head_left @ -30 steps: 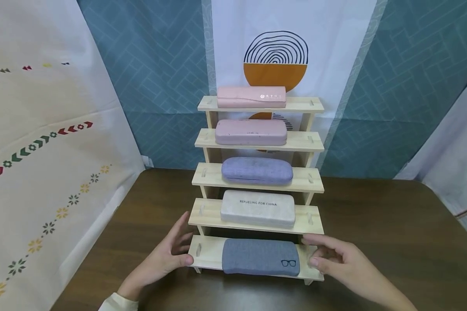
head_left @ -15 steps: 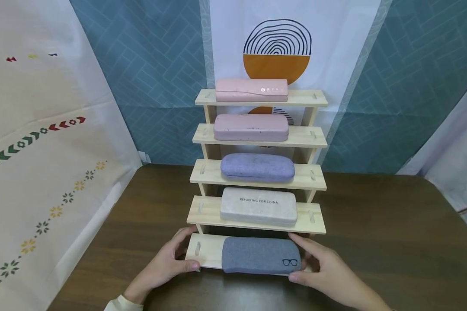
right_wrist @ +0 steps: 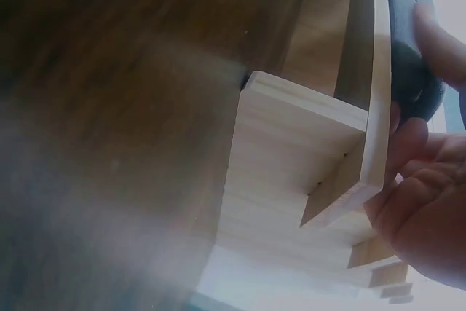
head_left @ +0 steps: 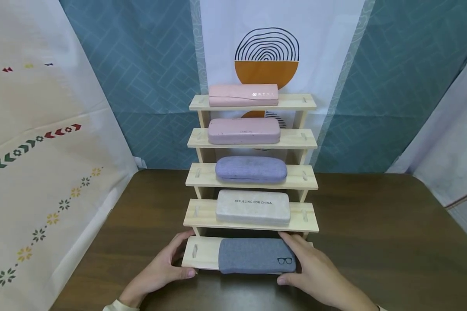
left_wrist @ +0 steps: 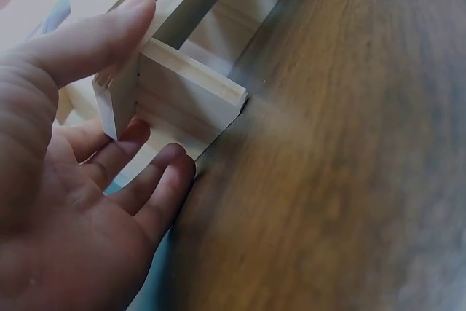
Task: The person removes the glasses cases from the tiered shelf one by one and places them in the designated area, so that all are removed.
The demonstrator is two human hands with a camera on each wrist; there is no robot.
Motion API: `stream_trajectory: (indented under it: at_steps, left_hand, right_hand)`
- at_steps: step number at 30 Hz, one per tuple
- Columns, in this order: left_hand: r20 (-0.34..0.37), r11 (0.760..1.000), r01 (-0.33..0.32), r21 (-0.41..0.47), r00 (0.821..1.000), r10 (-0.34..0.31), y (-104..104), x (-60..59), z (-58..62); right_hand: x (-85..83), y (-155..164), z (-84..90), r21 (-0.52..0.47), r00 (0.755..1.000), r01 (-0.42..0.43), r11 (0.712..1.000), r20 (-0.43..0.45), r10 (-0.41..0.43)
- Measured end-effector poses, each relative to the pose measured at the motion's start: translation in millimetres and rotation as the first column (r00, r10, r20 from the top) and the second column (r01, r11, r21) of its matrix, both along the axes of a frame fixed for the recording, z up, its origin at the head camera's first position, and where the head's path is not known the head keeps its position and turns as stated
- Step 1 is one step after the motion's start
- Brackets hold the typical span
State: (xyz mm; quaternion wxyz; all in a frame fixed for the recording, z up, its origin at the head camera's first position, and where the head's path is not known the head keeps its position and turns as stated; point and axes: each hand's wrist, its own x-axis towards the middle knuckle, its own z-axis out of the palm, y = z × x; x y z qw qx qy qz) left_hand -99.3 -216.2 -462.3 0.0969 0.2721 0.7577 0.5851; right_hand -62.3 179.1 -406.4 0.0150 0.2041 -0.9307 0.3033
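A blue-grey fabric glasses case (head_left: 249, 255) with a small glasses print lies on the lowest step of a stepped wooden rack (head_left: 202, 254). My right hand (head_left: 315, 268) grips the case's right end, with the thumb at its front and the fingers behind. In the right wrist view the case (right_wrist: 408, 27) rests above the shelf board, and the fingers partly cover its end. My left hand (head_left: 159, 270) holds the left end of the bottom shelf. In the left wrist view its thumb lies at the board's front edge (left_wrist: 171, 23) while the fingers reach round beneath and behind.
On the higher steps sit a white case (head_left: 253, 207) lettered "REFUELING FOR CHINA", a purple case (head_left: 251, 169), a mauve case (head_left: 244, 131) and a pink case (head_left: 243, 96). The rack stands on a dark wooden table (head_left: 366, 224), with patterned cloths (head_left: 148, 86) hanging behind and at the sides.
My right hand has moved left from the shelf's right end and taken hold of the blue-grey glasses case. My left hand has closed in on the shelf's left end. The head view has shifted slightly.
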Motion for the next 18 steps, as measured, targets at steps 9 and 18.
stream_trajectory:
  at_steps: [9, 18]
  left_hand:
    - [0.013, 1.0, -0.016, 0.002, 1.0, 0.016, 2, -4.8, -1.3]
    - [0.077, 0.999, -0.044, 0.012, 0.996, 0.043, 1, -1.2, -5.0]
  right_hand:
    - [-5.1, 8, 5.0, -0.124, 0.997, 0.023, 0.992, 0.076, -0.014]
    - [-1.1, 22, 14.2, -0.203, 0.985, 0.017, 0.979, 0.171, 0.018]
